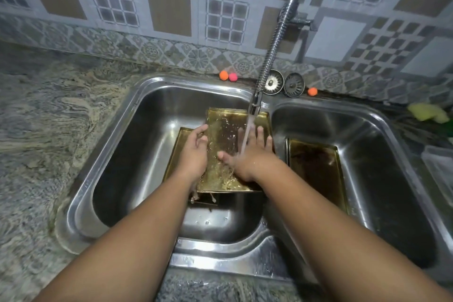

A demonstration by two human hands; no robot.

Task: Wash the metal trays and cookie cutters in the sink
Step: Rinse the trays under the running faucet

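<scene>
1. Fingers (260, 133) of the R hand (250, 154) lie straight & spread, flat on the top tray (221, 140). They hold nothing, just press on the metal.
2. L hand (193, 152) grips: fingers curl round the tray's left edge, thumb on the upper face.
3. Why, I'd say: the L grip props the tray up off the basin floor, prob. w/ the near end lower. Water (245, 137) from the tap (255, 103) then runs down it, and drips do hang off the near edge.
4. R hand sits right under the stream, which breaks over its back. Prob. so the palm can rub off the brown residue where the flow is strongest.
5. Where: the tray is in the left basin of the sink (81, 189), partly over a 2nd tray (175, 152) lying beneath it. A 3rd tray (316, 169), dark & stained, is in the right basin, well apart from both hands. No cutters in view.
6. Pose: both forearms come in from the near side & converge over the left basin. R hand is palm-down, fingers aimed far. L hand is turned on its side against the tray edge, wrist about straight.
</scene>
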